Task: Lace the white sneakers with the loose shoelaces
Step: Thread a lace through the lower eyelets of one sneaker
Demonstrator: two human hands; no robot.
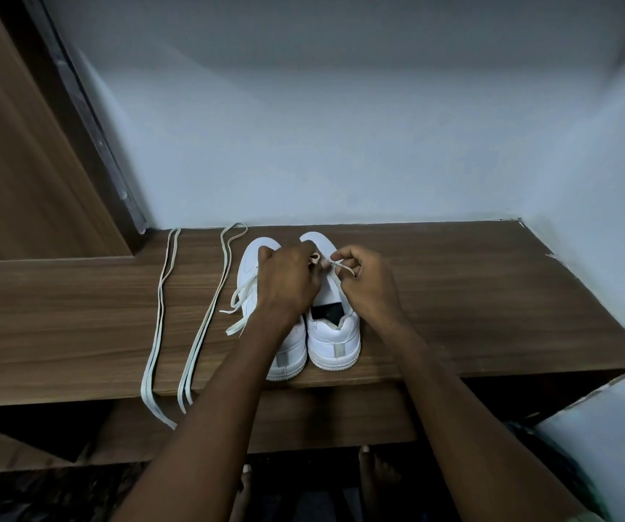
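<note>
Two white sneakers stand side by side on a wooden shelf (pixel 472 295), toes toward the wall. The left sneaker (pixel 254 258) has a lace threaded, its ends trailing off its left side. Over the right sneaker (pixel 335 333), both my hands work near the front eyelets. My left hand (pixel 288 282) pinches one end of a white lace (pixel 335 266). My right hand (pixel 365 284) pinches the other part of that lace, which loops under its fingers. Much of the left sneaker is hidden by my left forearm.
Two long loose laces lie folded on the shelf left of the shoes, one (pixel 160 314) farther left, the other (pixel 209 314) closer; their ends hang over the front edge. A pale wall (pixel 341 145) rises behind, a wooden panel (pixel 21 163) at left. Feet show below.
</note>
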